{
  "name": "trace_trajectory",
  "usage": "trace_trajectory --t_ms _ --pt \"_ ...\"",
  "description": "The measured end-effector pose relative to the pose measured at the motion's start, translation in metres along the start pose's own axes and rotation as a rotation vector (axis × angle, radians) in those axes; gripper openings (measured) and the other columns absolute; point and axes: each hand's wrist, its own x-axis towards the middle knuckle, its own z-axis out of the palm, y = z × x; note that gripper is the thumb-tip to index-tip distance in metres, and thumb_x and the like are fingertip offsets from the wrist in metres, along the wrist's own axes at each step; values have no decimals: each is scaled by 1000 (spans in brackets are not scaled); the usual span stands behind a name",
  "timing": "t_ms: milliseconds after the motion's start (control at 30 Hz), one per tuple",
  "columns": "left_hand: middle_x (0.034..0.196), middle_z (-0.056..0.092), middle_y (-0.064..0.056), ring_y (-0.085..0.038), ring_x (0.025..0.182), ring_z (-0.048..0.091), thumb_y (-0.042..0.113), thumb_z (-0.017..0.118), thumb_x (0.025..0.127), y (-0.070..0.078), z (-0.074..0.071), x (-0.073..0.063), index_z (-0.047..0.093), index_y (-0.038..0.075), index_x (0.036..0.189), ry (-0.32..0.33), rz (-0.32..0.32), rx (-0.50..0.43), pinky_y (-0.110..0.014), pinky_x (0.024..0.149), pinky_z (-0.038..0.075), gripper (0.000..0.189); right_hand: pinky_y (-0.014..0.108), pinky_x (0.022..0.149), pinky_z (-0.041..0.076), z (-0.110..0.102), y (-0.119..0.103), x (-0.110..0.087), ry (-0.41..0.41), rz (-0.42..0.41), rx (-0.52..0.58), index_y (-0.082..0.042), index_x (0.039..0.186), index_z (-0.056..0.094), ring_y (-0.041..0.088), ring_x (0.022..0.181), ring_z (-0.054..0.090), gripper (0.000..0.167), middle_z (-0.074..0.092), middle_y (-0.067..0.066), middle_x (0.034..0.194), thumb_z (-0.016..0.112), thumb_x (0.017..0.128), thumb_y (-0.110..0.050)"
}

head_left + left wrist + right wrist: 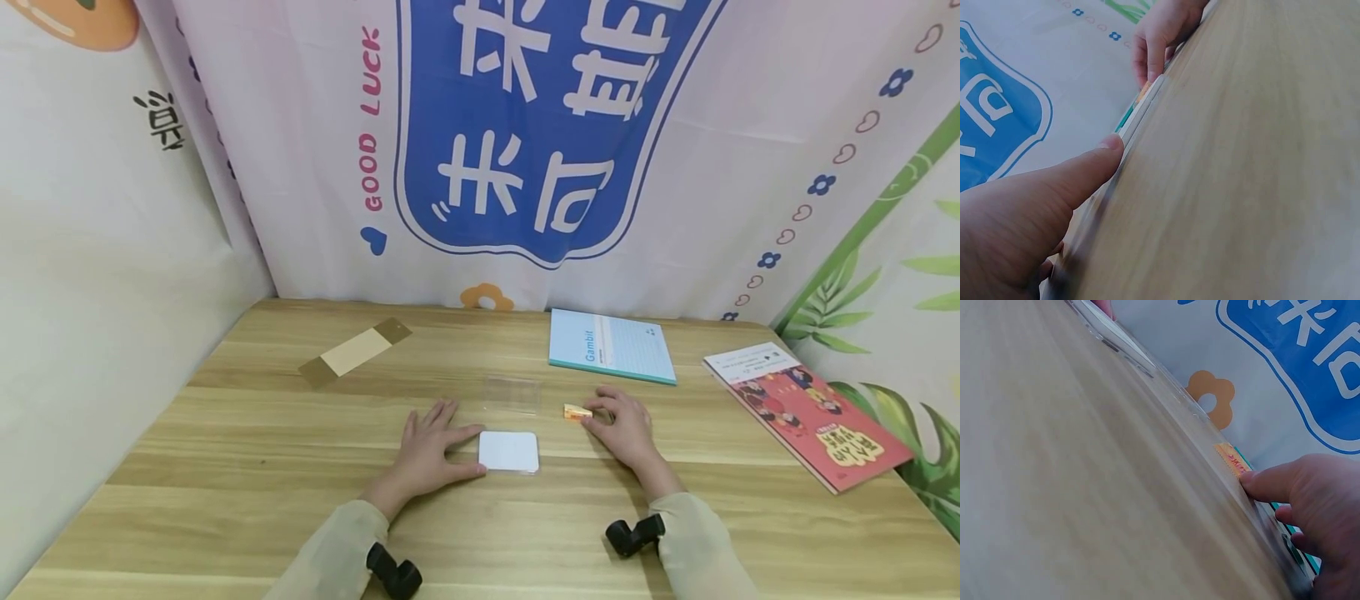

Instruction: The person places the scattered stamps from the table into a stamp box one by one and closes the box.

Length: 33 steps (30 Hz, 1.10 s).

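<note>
A white rounded-corner card stack [508, 451] lies flat on the wooden table, a clear edge showing along its front. My left hand [431, 454] rests at its left side, with thumb and forefinger spread to its two left corners. To the right, my right hand [622, 425] pinches the right end of a small orange packet [576, 412] between thumb and forefinger. Up close, the packet [1231, 460] has a zigzag edge and red lettering, and sits low on the table. A clear plastic piece [513, 395] lies just behind the card stack.
A light blue notebook [611, 346] lies at the back right, and a red booklet [813, 417] at the far right. At the back left is a beige strip with brown ends [356, 352]. A printed cloth [322, 167] hangs behind the table.
</note>
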Motion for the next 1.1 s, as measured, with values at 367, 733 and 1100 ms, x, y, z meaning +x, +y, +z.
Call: trace_trajectory --t_ms 367,733,1100 --pt "138 22 -15 -31 127 10 61 57 69 -1 1 0 54 28 119 0 -1 4 -56 93 -4 60 54 92 13 -1 1 -1 -24 -48 -45 -7 100 64 40 110 36 27 47 20 119 67 75 -15" --pt "138 22 -15 -31 127 10 60 57 69 0 1 0 54 27 119 3 2 7 -56 93 -3 60 54 92 12 -2 -2 -2 -38 -61 -43 -9 96 66 40 112 34 21 46 21 120 65 76 -16" --pt "137 23 -17 -33 126 11 58 58 70 1 -1 -1 55 25 119 7 20 4 -57 93 -2 59 54 91 15 -2 -4 -2 -18 -53 -17 -5 89 64 39 110 37 16 50 20 115 66 74 -10"
